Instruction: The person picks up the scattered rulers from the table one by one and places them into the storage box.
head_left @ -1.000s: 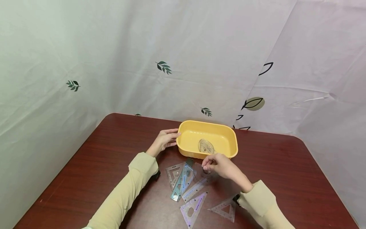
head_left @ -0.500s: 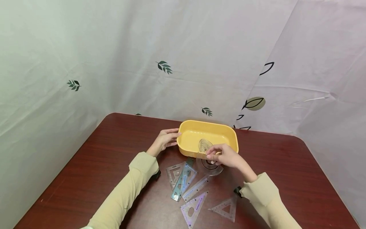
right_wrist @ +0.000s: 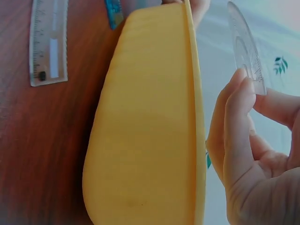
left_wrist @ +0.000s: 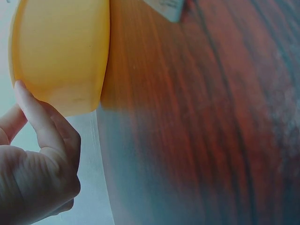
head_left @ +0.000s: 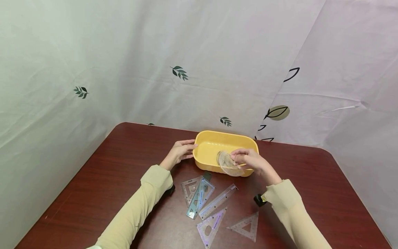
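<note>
A yellow plastic tub (head_left: pixel 203 165) stands at the back of the table, with a clear protractor (head_left: pixel 219 155) lying inside. My left hand (head_left: pixel 178 154) holds the tub's left end, fingertips at the rim; in the left wrist view one finger (left_wrist: pixel 40 115) meets its edge. Over the front right rim, my right hand (head_left: pixel 253 162) pinches a second clear protractor (head_left: pixel 230 168) between thumb and fingers. The right wrist view shows this protractor (right_wrist: pixel 246 49) tilted up above rim height. It overlaps the one in the tub in the head view.
Before the tub lie a clear ruler (head_left: pixel 217 202), a teal ruler (head_left: pixel 192 205), a bluish set square (head_left: pixel 205 191), a clear set square (head_left: pixel 188 188), a purple-tinted set square (head_left: pixel 214 223) and another set square (head_left: pixel 248 226). A patterned cloth (head_left: pixel 199 86) hangs behind the table (head_left: pixel 140 145).
My right hand has lifted the protractor from the spread of rulers and set squares up over the tub's front rim. The clear ruler's far end is now uncovered. My left hand stays on the tub.
</note>
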Tool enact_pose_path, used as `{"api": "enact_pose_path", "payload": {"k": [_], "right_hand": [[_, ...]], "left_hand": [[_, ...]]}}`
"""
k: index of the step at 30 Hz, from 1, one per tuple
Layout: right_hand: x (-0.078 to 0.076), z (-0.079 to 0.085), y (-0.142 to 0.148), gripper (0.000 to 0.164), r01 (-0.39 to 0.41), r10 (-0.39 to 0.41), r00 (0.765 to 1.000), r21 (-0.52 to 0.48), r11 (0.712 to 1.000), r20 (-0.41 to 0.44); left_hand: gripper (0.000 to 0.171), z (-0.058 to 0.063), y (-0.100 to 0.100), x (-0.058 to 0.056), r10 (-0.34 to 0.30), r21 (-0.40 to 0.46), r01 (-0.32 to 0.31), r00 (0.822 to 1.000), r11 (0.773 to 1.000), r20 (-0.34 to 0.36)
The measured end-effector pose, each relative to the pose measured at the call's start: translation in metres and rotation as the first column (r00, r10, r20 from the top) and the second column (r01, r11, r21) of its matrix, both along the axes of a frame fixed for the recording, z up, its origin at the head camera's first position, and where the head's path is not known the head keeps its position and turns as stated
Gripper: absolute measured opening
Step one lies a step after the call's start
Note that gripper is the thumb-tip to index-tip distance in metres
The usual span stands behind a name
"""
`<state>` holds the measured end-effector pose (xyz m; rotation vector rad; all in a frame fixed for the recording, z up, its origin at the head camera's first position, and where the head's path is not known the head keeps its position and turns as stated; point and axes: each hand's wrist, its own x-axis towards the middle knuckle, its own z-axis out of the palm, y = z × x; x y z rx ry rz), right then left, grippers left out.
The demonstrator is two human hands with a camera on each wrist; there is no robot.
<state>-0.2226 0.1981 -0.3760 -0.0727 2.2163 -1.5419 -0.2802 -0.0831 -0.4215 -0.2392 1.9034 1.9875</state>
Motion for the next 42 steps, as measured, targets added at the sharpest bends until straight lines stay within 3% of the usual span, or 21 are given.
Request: {"api": "enact_pose_path", "payload": {"k": [5, 14, 24, 42], "right_hand": [[-0.011, -0.001, 0.003, 0.034, 0.012, -0.011, 0.999, -0.048, 0.999, 0.034], [-0.028, -0.006, 0.002, 0.041, 0.079, -0.076, 0.994, -0.03, 0.996, 0.078], [-0.034, -0.021, 0.005, 0.044, 0.089, -0.076, 0.991, -0.121, 0.989, 0.113], [-0.031, -0.034, -0.005, 0.035, 0.088, -0.087, 0.996, 0.089, 0.992, -0.01]], "left_hand": [[0.047, -0.001, 0.001, -0.001, -0.002, 0.01, 0.002, 1.0, 1.0, 0.0], [0.047, -0.001, 0.0, 0.0, 0.007, 0.002, -0.007, 1.0, 1.0, -0.005], [0.048, -0.001, 0.0, 0.002, -0.002, 0.001, 0.002, 1.0, 1.0, -0.021], [0.048, -0.001, 0.0, 0.001, -0.003, -0.021, 0.003, 1.0, 1.0, -0.016]]}}
